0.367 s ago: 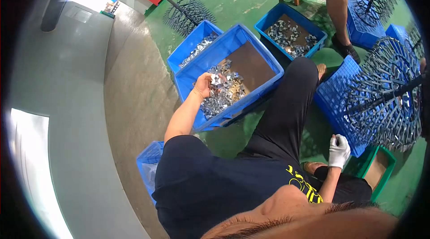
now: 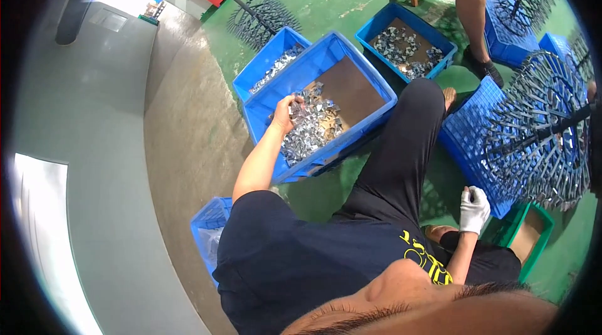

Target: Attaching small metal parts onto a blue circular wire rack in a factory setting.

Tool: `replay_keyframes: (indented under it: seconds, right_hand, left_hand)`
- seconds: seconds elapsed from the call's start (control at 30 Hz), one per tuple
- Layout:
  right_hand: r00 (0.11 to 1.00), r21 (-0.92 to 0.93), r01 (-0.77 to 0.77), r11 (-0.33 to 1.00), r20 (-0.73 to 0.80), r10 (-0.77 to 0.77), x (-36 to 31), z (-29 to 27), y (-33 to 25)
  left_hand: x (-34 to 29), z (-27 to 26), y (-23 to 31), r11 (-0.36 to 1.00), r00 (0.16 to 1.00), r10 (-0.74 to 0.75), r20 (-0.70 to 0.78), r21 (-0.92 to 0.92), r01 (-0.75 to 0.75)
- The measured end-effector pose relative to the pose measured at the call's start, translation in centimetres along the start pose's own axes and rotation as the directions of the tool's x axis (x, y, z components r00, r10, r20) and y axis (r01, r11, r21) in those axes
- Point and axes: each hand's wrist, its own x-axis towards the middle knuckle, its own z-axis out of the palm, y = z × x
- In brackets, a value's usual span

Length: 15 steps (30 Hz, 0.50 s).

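My bare left hand [image 2: 284, 116] reaches into a large blue plastic bin [image 2: 370, 63], at the near left part of a heap of small shiny metal pieces [image 2: 310, 129]. Its fingers are apart and bend over the heap; their tips are partly lost among the pieces. My right hand [image 2: 475, 212], in a white glove, is held beside my bent leg, close to a blue crate [image 2: 461, 131]. The gloved fingers are curled closed, and what they may hold is too small to make out.
A round rack [image 2: 542, 131] with many metal prongs rests on the blue crate at right. A second blue bin [image 2: 251, 81] and a teal bin [image 2: 374, 56] hold similar pieces. A green bin [image 2: 540, 250] is at lower right. Another person's leg [image 2: 473, 18] is at top right.
My left hand has shifted slightly up and left; the bright pieces at its fingertips no longer show there. My right hand stays almost in place, still closed.
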Motion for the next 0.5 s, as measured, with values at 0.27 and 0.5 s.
replay_keyframes:
  seconds: [0.27, 0.5]
  right_hand:
    - [1.000, 0.010, 0.014, 1.000, -0.013, -0.014, -0.1, 0.1, 0.0]
    - [0.998, 0.006, -0.030, 1.000, 0.047, 0.030, 0.1, -0.4, -0.1]
  left_hand:
    - [-0.3, -0.2, 0.1, 0.616, 0.954, 0.239, -0.179, 0.787, -0.007]
    - [0.2, -0.4, 1.5, 0.541, 0.978, 0.155, -0.141, 0.840, 0.035]
